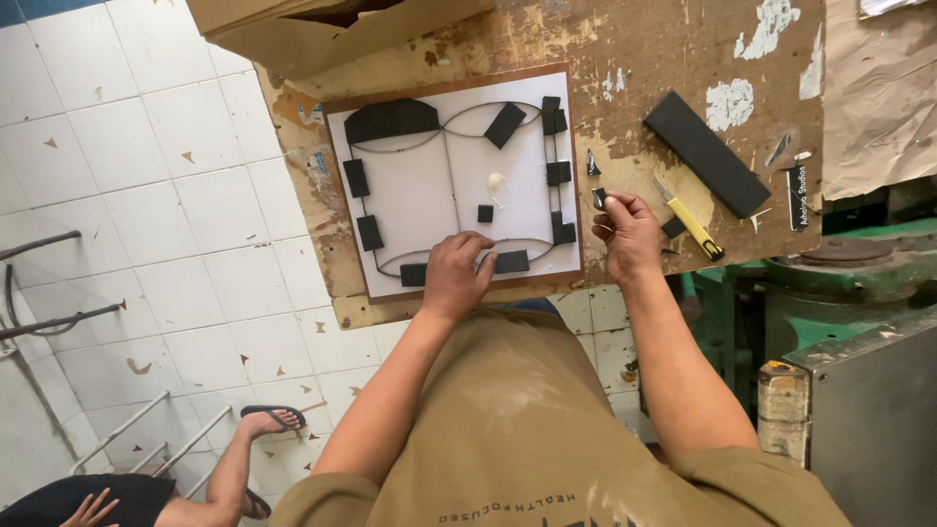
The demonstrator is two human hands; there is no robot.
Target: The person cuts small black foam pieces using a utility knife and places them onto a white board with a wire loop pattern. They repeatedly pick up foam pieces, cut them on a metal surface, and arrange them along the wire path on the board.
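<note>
A white board (415,185) lies flat on a worn wooden workbench (634,59), framed by a brown backing, with a thin dark wire outline (454,181) running across it and black foam pieces (390,119) set along its edges. The left hand (456,273) rests palm down on the board's near edge, fingers curled together and pressing on the wire just beside a black rectangular block (510,261). A small black square (485,213) and a pale blob of glue (496,181) sit near the board's middle. The right hand (628,234) hovers off the board's right side, thumb and forefinger pinching a small black piece (598,197). Just beside that hand lies a yellow utility knife (688,220), and farther right a long black foam strip (705,151) lies diagonally. A cardboard sheet (332,29) overhangs the bench's far edge. On the white tiled floor (146,195) at lower left, another person's sandalled foot (268,420) shows.
</note>
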